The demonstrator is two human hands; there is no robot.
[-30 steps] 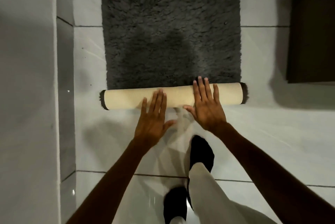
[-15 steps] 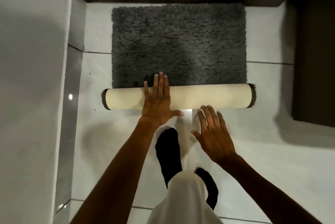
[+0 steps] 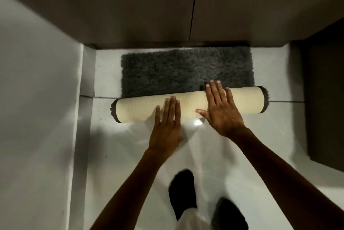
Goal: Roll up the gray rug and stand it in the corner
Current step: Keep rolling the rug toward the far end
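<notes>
Rolling is well under way. The rug point(image 3: 188, 73) lies on the white floor point(image 3: 232, 155), and more than half looks wound into a cream roll point(image 3: 141, 108). The left hand point(image 3: 166, 127) and right hand point(image 3: 221, 108) lie flat on the roll, fingers straight and close together, gripping nothing. A gray strip near the wall point(image 3: 130, 6) is left to roll. Then it must stand in the corner.
</notes>
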